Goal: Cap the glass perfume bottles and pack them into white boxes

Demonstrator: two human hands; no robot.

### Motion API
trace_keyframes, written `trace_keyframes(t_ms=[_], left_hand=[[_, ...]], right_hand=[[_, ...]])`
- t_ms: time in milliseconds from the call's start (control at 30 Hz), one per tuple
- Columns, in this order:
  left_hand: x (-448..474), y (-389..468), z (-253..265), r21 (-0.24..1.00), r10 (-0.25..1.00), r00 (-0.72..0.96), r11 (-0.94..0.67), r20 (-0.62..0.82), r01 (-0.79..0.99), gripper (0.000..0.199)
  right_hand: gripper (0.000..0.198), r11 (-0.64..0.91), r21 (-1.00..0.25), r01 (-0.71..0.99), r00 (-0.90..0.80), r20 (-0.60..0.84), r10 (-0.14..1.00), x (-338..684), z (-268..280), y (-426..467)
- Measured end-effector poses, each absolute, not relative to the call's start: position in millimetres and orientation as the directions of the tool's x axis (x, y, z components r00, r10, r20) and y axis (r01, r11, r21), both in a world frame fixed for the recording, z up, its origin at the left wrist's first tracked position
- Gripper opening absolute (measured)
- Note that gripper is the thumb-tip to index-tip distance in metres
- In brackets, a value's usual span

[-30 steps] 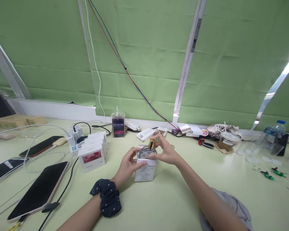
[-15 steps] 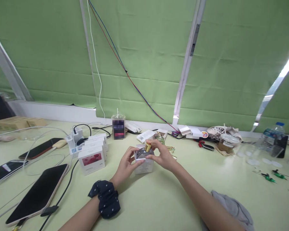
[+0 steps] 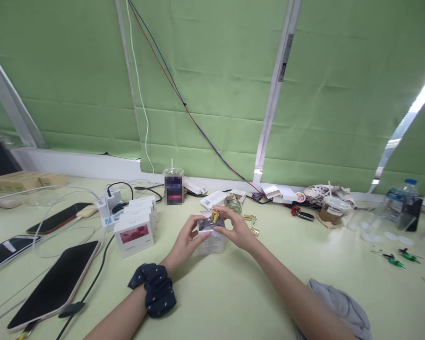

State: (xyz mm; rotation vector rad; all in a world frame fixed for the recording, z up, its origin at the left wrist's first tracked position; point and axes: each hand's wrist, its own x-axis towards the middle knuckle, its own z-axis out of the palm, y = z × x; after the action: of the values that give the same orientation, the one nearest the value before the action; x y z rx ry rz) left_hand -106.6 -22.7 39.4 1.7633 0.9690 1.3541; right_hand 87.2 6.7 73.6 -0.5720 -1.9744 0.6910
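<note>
My left hand (image 3: 183,244) grips the left side of a small white carton (image 3: 210,243) that stands upright on the pale green table (image 3: 233,293). My right hand (image 3: 235,229) pinches a round glass perfume bottle with a gold cap (image 3: 214,216), which sits low in the carton's open top. A dark dotted scrunchie (image 3: 152,289) is on my left wrist.
A row of white boxes (image 3: 134,230) stands at the left, with phones (image 3: 53,283) and cables beyond. Another glass bottle (image 3: 233,204) and gold caps (image 3: 252,224) lie just behind my hands. Drink cups (image 3: 173,184), a water bottle (image 3: 396,200) and a grey cloth (image 3: 340,307) lie around.
The bottle has sunk further into the carton under my right hand. Both hands and the carton have shifted slightly away from me.
</note>
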Motion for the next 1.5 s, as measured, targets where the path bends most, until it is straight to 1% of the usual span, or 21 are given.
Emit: trace_keyframes(t_ms=[167, 333, 567, 767, 1033, 1133, 1200, 1300, 1400, 1500], left_hand=[[-107, -22, 38, 0.880, 0.890, 0.176, -0.448, 0.421, 0.156, 0.031], [-105, -22, 39, 0.883, 0.887, 0.182, -0.451, 0.425, 0.134, 0.035], [-103, -24, 42, 0.893, 0.897, 0.158, -0.433, 0.414, 0.119, 0.031], [-103, -22, 40, 0.870, 0.874, 0.143, -0.480, 0.463, 0.116, 0.033], [-102, -24, 42, 0.880, 0.890, 0.133, -0.452, 0.435, 0.148, 0.035], [-102, -25, 42, 0.885, 0.895, 0.132, -0.442, 0.425, 0.149, 0.037], [-102, -25, 42, 0.884, 0.894, 0.133, -0.445, 0.428, 0.144, 0.039], [-103, -24, 40, 0.882, 0.891, 0.133, -0.451, 0.435, 0.136, 0.038], [-105, -22, 38, 0.873, 0.884, 0.132, -0.465, 0.449, 0.145, 0.033], [-108, -20, 37, 0.870, 0.882, 0.135, -0.469, 0.452, 0.152, 0.034]], right_hand=[[0.051, 0.740, -0.660, 0.130, -0.477, 0.612, 0.630, 88, 73, 6], [0.054, 0.754, -0.632, 0.178, -0.488, 0.609, 0.625, 89, 67, 9], [0.053, 0.790, -0.584, 0.189, -0.501, 0.634, 0.589, 88, 67, 7], [0.050, 0.820, -0.545, 0.176, -0.507, 0.664, 0.550, 85, 67, 7], [0.038, 0.894, -0.411, 0.177, -0.537, 0.721, 0.437, 82, 59, 10], [0.043, 0.906, -0.372, 0.200, -0.566, 0.711, 0.417, 82, 53, 9], [0.049, 0.905, -0.364, 0.218, -0.584, 0.695, 0.420, 83, 51, 10], [0.051, 0.902, -0.357, 0.241, -0.608, 0.669, 0.427, 85, 52, 11], [0.051, 0.896, -0.373, 0.242, -0.628, 0.643, 0.438, 89, 56, 13], [0.044, 0.892, -0.396, 0.218, -0.639, 0.633, 0.437, 92, 63, 13]])
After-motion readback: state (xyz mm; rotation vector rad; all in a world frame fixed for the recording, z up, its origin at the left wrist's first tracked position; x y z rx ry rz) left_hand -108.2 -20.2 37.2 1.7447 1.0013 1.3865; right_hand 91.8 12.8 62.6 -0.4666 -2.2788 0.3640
